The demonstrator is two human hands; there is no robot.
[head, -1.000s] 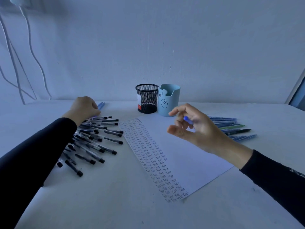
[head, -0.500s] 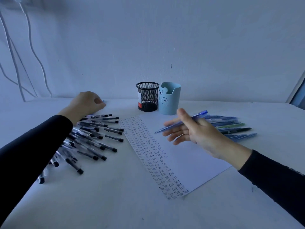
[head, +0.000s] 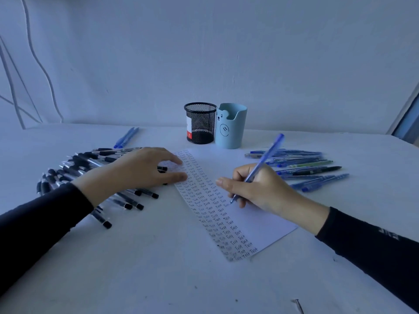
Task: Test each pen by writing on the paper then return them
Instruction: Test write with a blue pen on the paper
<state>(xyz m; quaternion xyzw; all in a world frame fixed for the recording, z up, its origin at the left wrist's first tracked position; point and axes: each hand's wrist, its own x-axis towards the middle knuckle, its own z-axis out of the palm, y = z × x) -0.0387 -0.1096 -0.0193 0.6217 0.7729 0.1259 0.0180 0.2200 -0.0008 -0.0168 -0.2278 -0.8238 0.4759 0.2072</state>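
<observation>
Now blue pen (head: 269,152) on paper (head: 256,220)

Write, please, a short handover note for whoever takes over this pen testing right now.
Right hand grips a blue pen, tip on the paper beside the columns of "Test".
Left hand rests flat on the paper's left edge.
Black-capped pens lie heaped on the left, blue pens on the right; none stick out of the mesh cup or blue cup.
Done: several columns written.
Left: finish this test, return the pen, go on; which pile is tested I cannot tell.
</observation>
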